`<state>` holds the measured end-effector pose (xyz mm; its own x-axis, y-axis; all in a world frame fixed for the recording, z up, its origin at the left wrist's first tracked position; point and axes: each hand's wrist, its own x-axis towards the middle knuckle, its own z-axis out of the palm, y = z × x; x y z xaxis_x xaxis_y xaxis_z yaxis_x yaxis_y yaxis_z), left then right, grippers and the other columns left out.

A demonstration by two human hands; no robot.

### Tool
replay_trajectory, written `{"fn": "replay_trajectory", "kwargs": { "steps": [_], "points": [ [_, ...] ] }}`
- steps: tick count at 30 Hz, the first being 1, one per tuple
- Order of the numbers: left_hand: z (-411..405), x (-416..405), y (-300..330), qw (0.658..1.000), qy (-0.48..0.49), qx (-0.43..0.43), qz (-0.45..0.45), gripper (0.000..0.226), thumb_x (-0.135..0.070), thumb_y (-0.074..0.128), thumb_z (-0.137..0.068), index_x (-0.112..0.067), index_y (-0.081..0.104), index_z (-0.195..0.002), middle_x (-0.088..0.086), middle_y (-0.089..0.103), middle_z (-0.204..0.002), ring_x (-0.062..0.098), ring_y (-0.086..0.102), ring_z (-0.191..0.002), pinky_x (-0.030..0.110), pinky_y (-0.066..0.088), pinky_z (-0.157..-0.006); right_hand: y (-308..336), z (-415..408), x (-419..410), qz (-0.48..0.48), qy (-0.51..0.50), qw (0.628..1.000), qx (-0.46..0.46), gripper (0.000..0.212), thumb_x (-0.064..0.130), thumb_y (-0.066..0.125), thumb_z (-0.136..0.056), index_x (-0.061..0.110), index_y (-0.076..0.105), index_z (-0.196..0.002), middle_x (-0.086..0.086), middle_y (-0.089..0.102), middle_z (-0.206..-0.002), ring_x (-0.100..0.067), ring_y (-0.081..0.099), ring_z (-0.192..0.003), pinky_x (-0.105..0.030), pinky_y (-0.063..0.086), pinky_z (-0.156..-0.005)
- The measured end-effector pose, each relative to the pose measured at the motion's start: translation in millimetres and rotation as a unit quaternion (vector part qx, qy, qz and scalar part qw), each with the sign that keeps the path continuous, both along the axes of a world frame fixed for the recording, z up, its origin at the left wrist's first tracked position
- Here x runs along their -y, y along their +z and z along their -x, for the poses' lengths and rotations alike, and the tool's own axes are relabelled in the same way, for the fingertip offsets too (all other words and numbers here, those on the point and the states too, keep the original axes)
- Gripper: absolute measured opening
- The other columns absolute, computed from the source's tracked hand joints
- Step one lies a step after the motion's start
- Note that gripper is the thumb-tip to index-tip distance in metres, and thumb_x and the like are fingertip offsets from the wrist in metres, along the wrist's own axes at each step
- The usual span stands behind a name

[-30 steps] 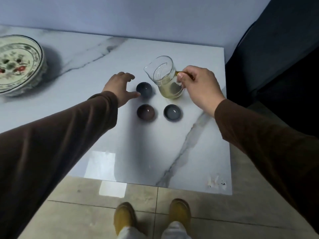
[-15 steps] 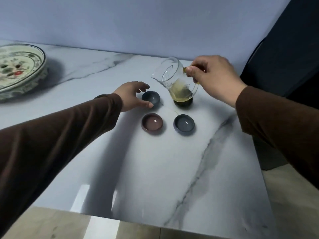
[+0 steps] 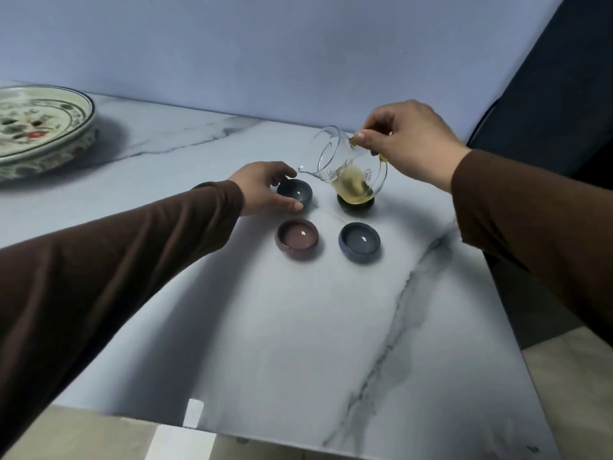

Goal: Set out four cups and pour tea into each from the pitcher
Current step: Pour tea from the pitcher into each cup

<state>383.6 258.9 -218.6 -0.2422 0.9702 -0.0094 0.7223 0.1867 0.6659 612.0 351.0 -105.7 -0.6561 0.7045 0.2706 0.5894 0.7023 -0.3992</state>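
pouring step: right hand (image 3: pixel 409 141) pinches pitcher (image 3: pixel 348 167) handle, spout tipped over far-left cup (image 3: pixel 294 191), which left hand (image 3: pixel 265 187) steadies w/ loose fingers. next: tilt more, slowly.

Long dark-brown sleeves on both arms, plain cloth, cuffs at wrists; hands bare.

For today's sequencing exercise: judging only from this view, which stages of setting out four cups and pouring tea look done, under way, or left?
Done: four cups stand in a square on the marble table.

Under way: the right hand tilts the glass pitcher, spout toward the far-left cup, which the left hand steadies. No stream shows yet.

Left: the purple cup, near-right blue cup and far-right cup, partly hidden; whether any holds tea is unclear.
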Motion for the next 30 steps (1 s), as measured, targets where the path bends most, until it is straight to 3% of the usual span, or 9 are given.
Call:
{"fn": "replay_trajectory", "kwargs": {
  "steps": [9, 16, 27, 30],
  "points": [
    [-6.5, 3.6, 0.1, 1.0, 0.011, 0.002, 0.003, 0.065, -0.039, 0.083, -0.065, -0.024, 0.059, -0.124, 0.0, 0.064, -0.119, 0.017, 0.057, -0.108, 0.031, 0.043, -0.099, 5.5, 3.4, 9.0, -0.011, -0.008, 1.0, 0.027, 0.02, 0.042, 0.064, -0.088, 0.024, 0.073, -0.089, -0.001, 0.072, -0.09, -0.022, 0.064, -0.092, -0.035, 0.049, -0.083],
    [-10.7, 5.5, 1.0, 1.0, 0.024, 0.007, 0.006, 0.066, -0.038, 0.082, -0.066, -0.022, 0.06, -0.125, 0.0, 0.064, -0.119, 0.018, 0.058, -0.108, 0.026, 0.043, -0.095, 11.8, 10.9, 10.6, -0.05, 0.005, 0.997, 0.053, 0.021, 0.041, 0.063, -0.09, 0.024, 0.075, -0.093, 0.004, 0.065, -0.089, -0.015, 0.054, -0.086, -0.027, 0.034, -0.073],
    [-12.6, 6.3, 1.9, 0.999, 0.044, 0.011, 0.02, 0.068, -0.041, 0.083, -0.063, -0.025, 0.059, -0.125, -0.002, 0.063, -0.122, 0.018, 0.058, -0.109, 0.034, 0.044, -0.101, 21.5, 21.7, 7.1, -0.086, 0.034, 0.991, 0.097, 0.022, 0.039, 0.063, -0.09, 0.021, 0.075, -0.097, -0.002, 0.071, -0.103, -0.021, 0.059, -0.098, -0.028, 0.038, -0.078],
    [-13.3, 6.3, 1.5, 0.999, 0.045, 0.016, 0.018, 0.068, -0.041, 0.083, -0.063, -0.026, 0.059, -0.124, -0.002, 0.063, -0.121, 0.018, 0.058, -0.109, 0.035, 0.045, -0.101, 23.3, 24.2, 5.9, -0.096, 0.039, 0.99, 0.098, 0.022, 0.039, 0.064, -0.09, 0.021, 0.075, -0.096, -0.002, 0.071, -0.099, -0.019, 0.055, -0.091, -0.029, 0.037, -0.076]
  ]
}}
